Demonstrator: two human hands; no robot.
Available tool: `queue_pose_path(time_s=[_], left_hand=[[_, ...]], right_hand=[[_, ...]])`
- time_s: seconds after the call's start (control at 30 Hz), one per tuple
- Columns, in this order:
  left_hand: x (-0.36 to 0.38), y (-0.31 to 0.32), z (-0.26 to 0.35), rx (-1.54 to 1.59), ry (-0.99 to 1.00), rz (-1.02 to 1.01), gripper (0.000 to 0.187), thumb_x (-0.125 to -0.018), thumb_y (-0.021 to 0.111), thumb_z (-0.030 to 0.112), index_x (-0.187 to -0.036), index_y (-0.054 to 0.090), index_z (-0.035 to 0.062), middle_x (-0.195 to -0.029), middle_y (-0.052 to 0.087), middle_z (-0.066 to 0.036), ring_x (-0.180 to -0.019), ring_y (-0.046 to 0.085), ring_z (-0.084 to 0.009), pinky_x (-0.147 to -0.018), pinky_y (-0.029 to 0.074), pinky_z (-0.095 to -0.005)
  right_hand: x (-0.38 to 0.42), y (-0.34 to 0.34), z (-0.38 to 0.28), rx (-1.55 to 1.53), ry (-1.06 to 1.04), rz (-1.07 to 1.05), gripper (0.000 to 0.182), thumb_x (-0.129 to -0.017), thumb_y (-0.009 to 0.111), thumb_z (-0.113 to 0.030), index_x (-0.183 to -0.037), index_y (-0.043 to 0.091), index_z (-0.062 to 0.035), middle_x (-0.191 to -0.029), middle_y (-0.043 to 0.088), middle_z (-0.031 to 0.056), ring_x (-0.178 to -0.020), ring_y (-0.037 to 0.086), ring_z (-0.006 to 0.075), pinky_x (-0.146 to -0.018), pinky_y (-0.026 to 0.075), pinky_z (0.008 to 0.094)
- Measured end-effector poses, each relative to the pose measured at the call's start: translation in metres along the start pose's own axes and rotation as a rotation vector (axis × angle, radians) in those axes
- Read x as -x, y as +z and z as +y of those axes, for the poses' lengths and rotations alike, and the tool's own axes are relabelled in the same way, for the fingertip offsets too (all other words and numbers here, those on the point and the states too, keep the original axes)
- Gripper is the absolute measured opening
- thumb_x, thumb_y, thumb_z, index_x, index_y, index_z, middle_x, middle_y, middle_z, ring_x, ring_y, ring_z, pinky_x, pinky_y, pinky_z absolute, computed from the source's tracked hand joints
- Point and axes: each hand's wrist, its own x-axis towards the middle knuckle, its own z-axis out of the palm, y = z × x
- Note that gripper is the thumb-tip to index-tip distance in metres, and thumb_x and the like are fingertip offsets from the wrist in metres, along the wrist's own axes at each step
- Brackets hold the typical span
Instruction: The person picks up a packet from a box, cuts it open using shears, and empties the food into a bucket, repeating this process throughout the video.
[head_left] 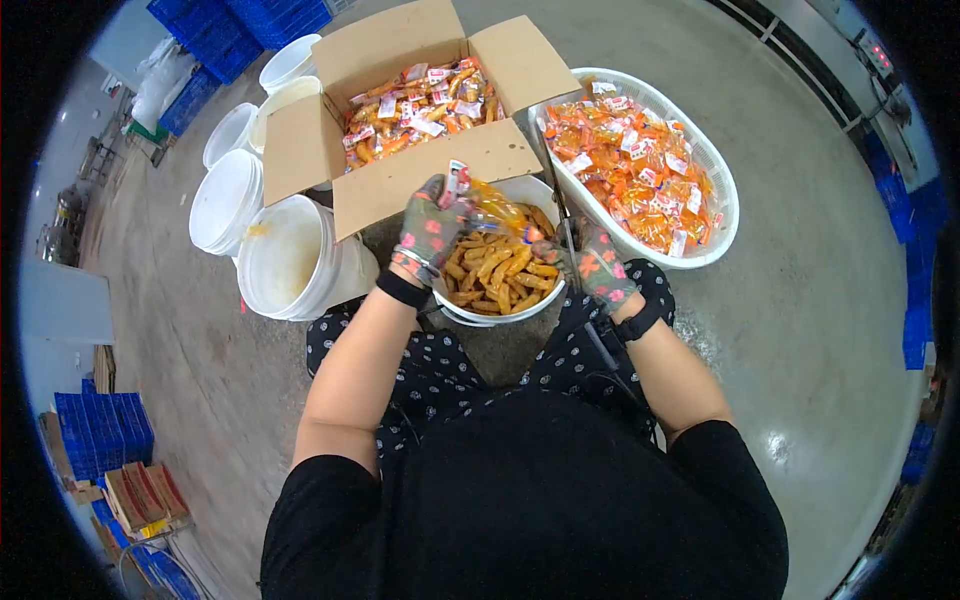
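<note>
Both of my hands wear grey gloves with a pink-orange flower pattern. My left hand (430, 232) is closed around one end of a clear plastic packet (494, 208), which has a red and white label and orange-brown contents. At the packet's lower right end, the fingers of my right hand (598, 268) are closed together against the plastic, partly hidden by a dark upright strip. Directly below is a white bucket (503, 318) of glossy brown, finger-shaped food pieces (500, 275), between my knees.
An open cardboard box (430, 165) of filled packets (425, 112) stands ahead. At right is a white oval basket (728, 190) of orange packets (640, 165). Several white buckets (285, 255) line the left. Blue crates (105, 430) are stacked farther off.
</note>
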Motion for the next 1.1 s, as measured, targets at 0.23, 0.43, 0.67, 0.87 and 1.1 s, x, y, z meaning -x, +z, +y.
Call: queue_pose_path(time_s=[0.23, 0.43, 0.67, 0.87, 1.1], left_hand=[[0.009, 0.02, -0.011, 0.061, -0.073, -0.181, 0.025, -0.076, 0.054, 0.003, -0.101, 0.052, 0.0004, -0.082, 0.058, -0.002, -0.066, 0.05, -0.004, -0.056, 0.041, -0.0147], [0.005, 0.002, -0.008, -0.044, -0.05, -0.176, 0.021, -0.079, 0.056, 0.007, -0.097, 0.05, -0.0022, -0.087, 0.058, -0.008, -0.076, 0.056, -0.012, -0.065, 0.046, -0.0225], [-0.008, -0.05, 0.015, -0.07, 0.04, -0.117, 0.019, -0.08, 0.054, 0.011, -0.095, 0.052, -0.0004, -0.087, 0.06, -0.008, -0.075, 0.056, -0.0132, -0.064, 0.045, -0.0245], [-0.029, -0.098, 0.043, -0.022, 0.117, 0.069, 0.019, -0.079, 0.057, 0.018, -0.088, 0.055, 0.0017, -0.083, 0.061, -0.009, -0.071, 0.058, -0.0155, -0.062, 0.046, -0.0249], [-0.033, -0.135, 0.072, -0.125, 0.335, 0.12, 0.022, -0.079, 0.056, 0.021, -0.09, 0.055, 0.0023, -0.086, 0.06, -0.008, -0.071, 0.057, -0.0148, -0.063, 0.044, -0.0246]], right_hand=[[0.002, -0.006, 0.044, -0.092, 0.044, 0.214, 0.034, -0.07, 0.069, -0.022, -0.091, 0.051, -0.002, -0.076, 0.052, 0.0032, -0.071, 0.051, 0.0159, -0.055, 0.043, 0.0289], [-0.035, -0.1, 0.164, 0.31, 0.05, 0.403, 0.048, -0.086, 0.039, -0.045, -0.109, 0.05, -0.0043, -0.111, 0.052, 0.0125, -0.099, 0.052, 0.0199, -0.082, 0.042, 0.032], [-0.028, -0.138, 0.087, 0.37, 0.271, 0.637, 0.038, -0.077, 0.062, -0.036, -0.085, 0.055, -0.0004, -0.073, 0.062, 0.0095, -0.054, 0.054, 0.0137, -0.046, 0.042, 0.027], [-0.016, -0.086, 0.048, 0.114, 0.365, 0.35, 0.024, -0.075, 0.064, -0.026, -0.077, 0.056, -0.0029, -0.061, 0.06, 0.0047, -0.047, 0.051, 0.0104, -0.038, 0.037, 0.0247], [-0.028, -0.039, 0.01, -0.225, 0.35, 0.134, 0.031, -0.071, 0.069, -0.025, -0.088, 0.053, -0.0033, -0.065, 0.059, 0.0045, -0.053, 0.054, 0.0109, -0.045, 0.042, 0.0241]])
